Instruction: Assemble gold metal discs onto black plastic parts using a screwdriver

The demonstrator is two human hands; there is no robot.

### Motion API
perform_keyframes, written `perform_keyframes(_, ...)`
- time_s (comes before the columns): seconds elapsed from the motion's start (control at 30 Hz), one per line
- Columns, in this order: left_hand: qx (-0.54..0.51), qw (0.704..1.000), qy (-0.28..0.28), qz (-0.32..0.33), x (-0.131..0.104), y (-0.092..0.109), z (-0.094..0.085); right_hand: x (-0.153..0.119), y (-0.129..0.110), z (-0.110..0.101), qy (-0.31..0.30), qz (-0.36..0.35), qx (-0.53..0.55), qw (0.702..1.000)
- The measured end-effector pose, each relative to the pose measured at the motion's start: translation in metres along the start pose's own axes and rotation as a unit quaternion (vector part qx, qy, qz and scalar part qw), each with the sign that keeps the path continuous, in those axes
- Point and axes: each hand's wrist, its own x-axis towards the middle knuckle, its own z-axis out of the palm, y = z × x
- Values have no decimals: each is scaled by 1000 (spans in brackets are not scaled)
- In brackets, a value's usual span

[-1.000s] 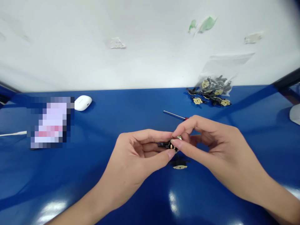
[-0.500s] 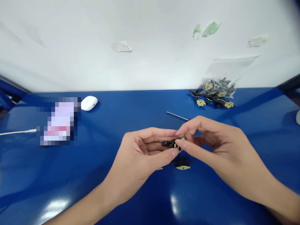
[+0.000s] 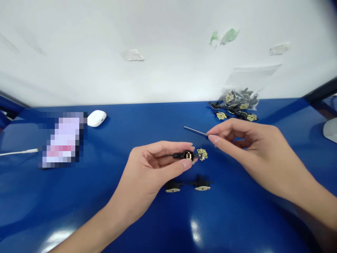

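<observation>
My left hand [image 3: 155,168] is closed around a small black plastic part [image 3: 179,155], thumb and fingertips pinching its round end. Copper-coloured metal [image 3: 188,155] shows inside that open end. Just to its right is a gold-coloured plate [image 3: 202,153] with holes in its rim; whether it lies on the table or joins the part I cannot tell. My right hand [image 3: 239,140] pinches a screwdriver [image 3: 195,131] between thumb and forefinger, its thin metal shaft pointing left and its handle hidden. Two similar black parts with gold plates, a left one [image 3: 172,188] and a right one [image 3: 202,186], stand below.
A clear plastic bag [image 3: 240,96] of similar parts rests against the white wall at the back right, with several loose parts [image 3: 221,115] in front. On the left lie a blurred-out phone [image 3: 63,138], its white cable [image 3: 21,153] and a white earbud case [image 3: 97,118].
My right hand has left the black part and moved up and right onto the screwdriver. The gold plate, earlier between my fingers, now shows beside the part. The view has shifted slightly.
</observation>
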Motion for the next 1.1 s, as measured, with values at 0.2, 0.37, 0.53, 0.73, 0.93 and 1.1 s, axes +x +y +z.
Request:
perform_keyframes(0.2,10,1000,15,4,1,0,-2,6,19,-4,-111,-65,-120,984)
perform_keyframes(0.37,20,999,24,11,1,-1,-2,7,21,-2,-167,-109,-132,971)
perform_keyframes(0.53,25,999,27,6,1,0,-2,4,24,-3,-191,-109,-136,966)
perform_keyframes(0.73,28,999,31,5,0,1,-1,6,31,-3,-166,-107,-134,971)
perform_keyframes(0.93,35,999,36,6,1,1,-1,8,31,-7,-164,-33,-83,982)
perform_keyframes(1.1,30,999,34,7,1,1,-1,9,26,-14,-185,7,-17,983)
